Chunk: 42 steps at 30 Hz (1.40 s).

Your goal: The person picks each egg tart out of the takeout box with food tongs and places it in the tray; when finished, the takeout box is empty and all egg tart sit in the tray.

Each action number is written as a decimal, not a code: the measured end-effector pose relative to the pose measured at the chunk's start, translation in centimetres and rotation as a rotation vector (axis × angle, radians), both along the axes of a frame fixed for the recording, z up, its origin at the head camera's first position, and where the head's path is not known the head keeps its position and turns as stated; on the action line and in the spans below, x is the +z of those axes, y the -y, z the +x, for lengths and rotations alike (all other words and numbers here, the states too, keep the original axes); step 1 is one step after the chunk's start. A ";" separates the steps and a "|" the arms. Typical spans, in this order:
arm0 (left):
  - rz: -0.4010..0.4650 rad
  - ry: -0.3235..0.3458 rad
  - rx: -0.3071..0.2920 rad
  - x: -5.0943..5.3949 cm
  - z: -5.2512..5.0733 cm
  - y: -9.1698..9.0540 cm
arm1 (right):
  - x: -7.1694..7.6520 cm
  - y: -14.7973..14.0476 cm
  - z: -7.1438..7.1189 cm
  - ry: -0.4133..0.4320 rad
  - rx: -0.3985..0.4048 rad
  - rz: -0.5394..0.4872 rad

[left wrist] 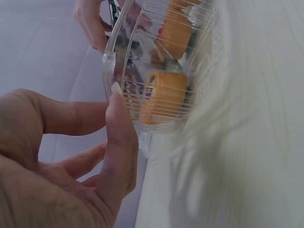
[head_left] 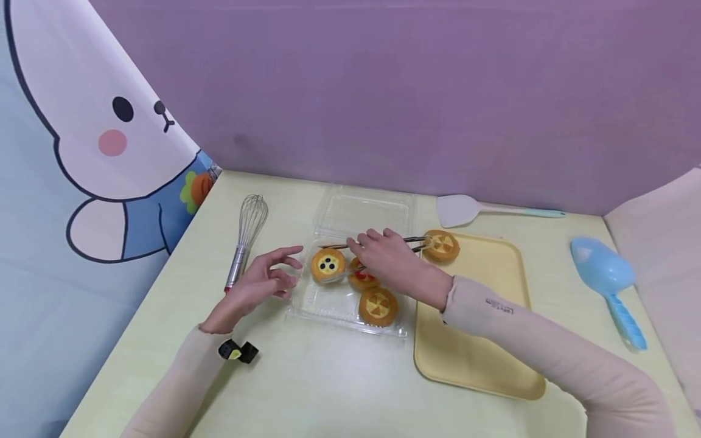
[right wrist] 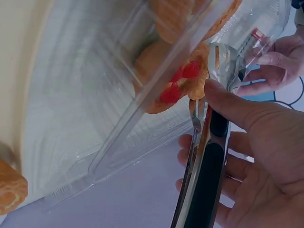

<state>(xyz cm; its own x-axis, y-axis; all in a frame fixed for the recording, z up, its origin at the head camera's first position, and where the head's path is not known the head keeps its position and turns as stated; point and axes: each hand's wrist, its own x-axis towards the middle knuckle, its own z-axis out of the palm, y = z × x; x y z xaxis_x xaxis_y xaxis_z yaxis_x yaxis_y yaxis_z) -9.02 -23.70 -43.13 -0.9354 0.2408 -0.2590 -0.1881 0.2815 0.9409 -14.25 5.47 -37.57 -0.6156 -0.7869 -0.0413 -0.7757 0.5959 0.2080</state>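
Head view: right hand [head_left: 391,261] gripped metal tongs [head_left: 414,239] above a clear container [head_left: 323,299] on the counter [head_left: 328,389]. Inside: dark-dotted tart [head_left: 328,265], red-topped tart [head_left: 362,277], wedge-patterned tart [head_left: 378,307]. Another pastry [head_left: 441,246] sat at the corner of the yellow tray [head_left: 471,368].

Left wrist: left hand [head_left: 257,283] held nothing, fingers loosely bent at the container's edge; contact unclear.

Right wrist: tong heads stood against pastry beside the red topping; pinch uncertain.

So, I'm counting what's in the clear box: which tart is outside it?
The wedge-patterned tart at the far left corner of the yellow tray. The dark-dotted tart, red-topped tart and nearest tart sit inside the clear box.
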 end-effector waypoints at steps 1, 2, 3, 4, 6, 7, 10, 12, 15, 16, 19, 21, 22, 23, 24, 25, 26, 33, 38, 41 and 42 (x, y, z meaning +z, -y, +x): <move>0.001 0.001 0.000 0.0 0.0 0.0 | 0.0 -0.1 0.1 0.002 0.002 -0.001; 0.002 0.002 0.000 0.1 0.0 0.0 | 0.1 -0.2 0.3 0.003 0.008 -0.002; 0.005 0.000 -0.002 0.1 0.0 -0.1 | 0.1 -0.3 0.4 0.007 0.014 -0.004; 0.007 -0.001 -0.004 0.1 0.0 -0.1 | 0.1 -0.4 0.6 0.012 0.023 -0.003; 0.007 -0.003 -0.005 0.1 0.0 -0.1 | 0.2 -0.6 1.0 0.020 0.042 0.001; 0.008 -0.002 -0.005 0.1 0.0 -0.1 | 0.2 -0.8 1.2 0.025 0.054 -0.001; 0.008 -0.003 -0.007 -0.1 0.0 -0.1 | 0.2 -1.0 1.7 0.023 0.079 -0.001; 0.009 -0.005 -0.007 -0.2 0.0 -0.2 | 0.1 -1.1 1.8 0.015 0.084 -0.001; 0.006 -0.008 -0.005 -0.3 0.0 -0.1 | -0.2 -1.0 1.8 -0.002 0.087 0.010; 0.007 -0.009 -0.005 -0.3 0.0 -0.1 | -0.3 -1.0 1.8 -0.009 0.089 0.018; 0.006 -0.008 -0.004 -0.4 0.0 -0.1 | -0.5 -0.8 1.8 -0.040 0.106 0.035; 0.007 -0.005 -0.002 -0.4 0.0 -0.1 | -0.6 -0.7 1.9 -0.048 0.116 0.037; 0.011 -0.006 -0.003 -0.4 -0.1 -0.2 | -0.7 -0.7 1.9 -0.052 0.119 0.040; 0.013 -0.005 -0.003 -0.4 -0.1 -0.2 | -0.7 -0.7 2.0 -0.055 0.121 0.041; 0.015 -0.004 -0.003 -0.4 -0.1 -0.1 | -0.7 -0.7 2.0 -0.049 0.119 0.042; 0.016 -0.005 -0.003 -0.4 -0.1 -0.1 | -0.8 -0.8 2.1 -0.046 0.119 0.040; 0.018 -0.005 -0.004 -0.4 -0.1 -0.1 | -0.8 -0.8 2.1 -0.043 0.120 0.037; 0.010 -0.005 0.005 -0.4 0.0 -0.1 | -1.2 -1.3 2.2 -0.062 0.143 0.004; 0.016 -0.003 0.003 -0.4 -0.1 -0.2 | -1.6 -1.6 2.2 -0.081 0.154 -0.006; 0.014 0.000 0.005 -0.4 -0.1 -0.3 | -1.8 -1.6 2.2 -0.103 0.163 -0.010; 0.014 0.001 0.005 -0.4 -0.1 -0.3 | -1.8 -1.7 2.2 -0.113 0.166 -0.012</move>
